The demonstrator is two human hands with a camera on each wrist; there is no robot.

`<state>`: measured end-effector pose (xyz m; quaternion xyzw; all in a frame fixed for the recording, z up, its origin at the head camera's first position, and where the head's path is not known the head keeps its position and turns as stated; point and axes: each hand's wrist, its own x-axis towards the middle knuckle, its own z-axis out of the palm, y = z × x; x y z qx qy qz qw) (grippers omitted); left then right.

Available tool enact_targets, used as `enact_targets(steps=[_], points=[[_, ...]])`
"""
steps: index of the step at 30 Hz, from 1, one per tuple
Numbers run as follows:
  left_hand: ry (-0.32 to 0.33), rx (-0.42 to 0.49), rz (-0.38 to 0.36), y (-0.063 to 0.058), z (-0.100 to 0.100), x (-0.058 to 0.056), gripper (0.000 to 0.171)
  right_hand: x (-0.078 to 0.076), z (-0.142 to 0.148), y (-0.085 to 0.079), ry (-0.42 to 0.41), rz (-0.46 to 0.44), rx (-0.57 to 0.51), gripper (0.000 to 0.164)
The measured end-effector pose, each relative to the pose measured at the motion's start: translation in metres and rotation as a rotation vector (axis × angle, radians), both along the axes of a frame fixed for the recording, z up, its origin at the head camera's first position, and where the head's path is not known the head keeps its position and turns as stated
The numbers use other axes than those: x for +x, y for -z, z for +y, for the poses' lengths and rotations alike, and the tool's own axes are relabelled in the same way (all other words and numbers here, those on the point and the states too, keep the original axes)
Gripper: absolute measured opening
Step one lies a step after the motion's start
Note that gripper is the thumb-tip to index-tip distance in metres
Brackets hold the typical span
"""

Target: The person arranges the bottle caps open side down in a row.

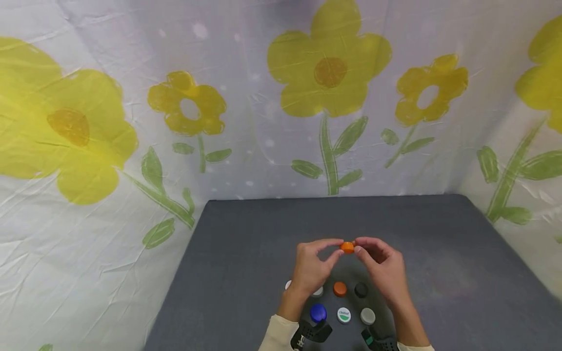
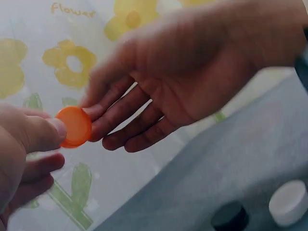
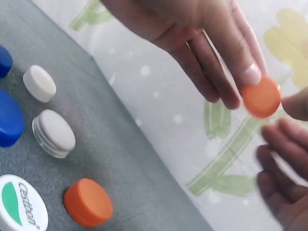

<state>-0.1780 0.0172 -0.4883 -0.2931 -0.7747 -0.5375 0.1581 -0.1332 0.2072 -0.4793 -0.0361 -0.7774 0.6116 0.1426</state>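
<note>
Above the table, an orange bottle cap (image 1: 347,247) is held up between both hands. My left hand (image 1: 309,265) pinches its left side with thumb and forefinger. On the opposite side, the thumb and forefinger of my right hand (image 1: 387,269) meet the cap's edge. The left wrist view has the round orange cap (image 2: 74,126) facing the camera, with the right hand's other fingers spread loosely. Below the hands lie a second orange cap (image 1: 340,288), a black cap (image 1: 361,290), a blue cap (image 1: 318,312), a white Cestbon cap (image 1: 344,315) and a pale grey cap (image 1: 368,316).
White caps (image 3: 40,83) lie partly behind the left hand in the head view. Another blue cap (image 3: 4,61) appears at the right wrist view's edge. The dark grey table (image 1: 246,243) ends at a cloth backdrop (image 1: 250,122) painted with yellow flowers.
</note>
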Motion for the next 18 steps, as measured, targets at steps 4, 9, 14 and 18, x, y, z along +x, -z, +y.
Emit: enact_targets(steps=[4, 9, 14, 18], points=[[-0.012, 0.159, -0.241, -0.002, 0.001, 0.001, 0.022, 0.000, 0.000, 0.003, 0.027, 0.190, 0.022, 0.027], [0.009, 0.307, -0.455, -0.003, 0.001, 0.001, 0.018, 0.000, -0.002, 0.005, -0.037, 0.354, 0.070, 0.042], [0.045, 0.320, -0.584, -0.002, 0.001, 0.002, 0.018, 0.000, -0.003, 0.010, -0.031, 0.471, 0.227, 0.049], [0.081, 0.295, -0.607, 0.000, 0.001, 0.003, 0.019, 0.001, -0.002, 0.015, 0.017, 0.527, 0.328, 0.049]])
